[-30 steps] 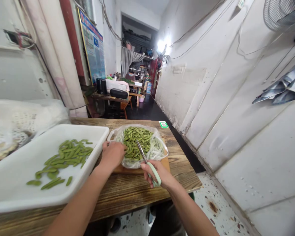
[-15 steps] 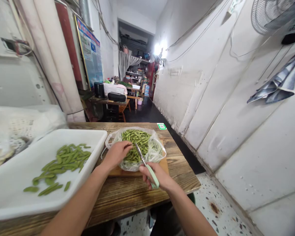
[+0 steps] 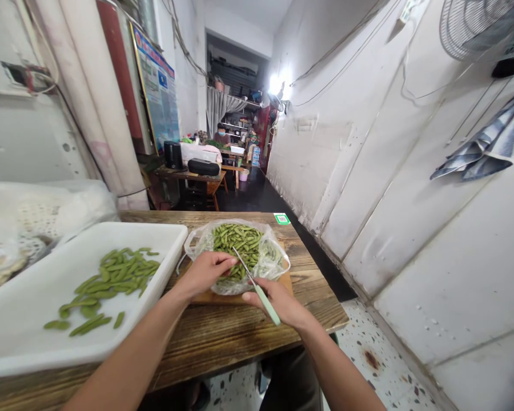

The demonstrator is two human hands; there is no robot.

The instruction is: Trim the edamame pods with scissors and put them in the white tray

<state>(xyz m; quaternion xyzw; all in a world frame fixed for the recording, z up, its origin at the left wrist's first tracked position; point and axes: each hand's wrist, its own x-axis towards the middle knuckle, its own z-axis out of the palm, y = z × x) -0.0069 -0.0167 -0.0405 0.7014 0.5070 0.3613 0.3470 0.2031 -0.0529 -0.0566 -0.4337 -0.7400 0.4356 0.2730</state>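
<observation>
Mid-frame, the right hand [image 3: 280,302] has its grip closed round pale-green-handled metal scissors [image 3: 261,295], blades over green bean pods [image 3: 239,237] in a clear plastic bag [image 3: 270,265]. The left hand [image 3: 208,272] is beside the blades — whether its grip holds anything, I cannot tell. More pods lie lower left, in a white rectangular plastic tray [image 3: 15,337].
</observation>
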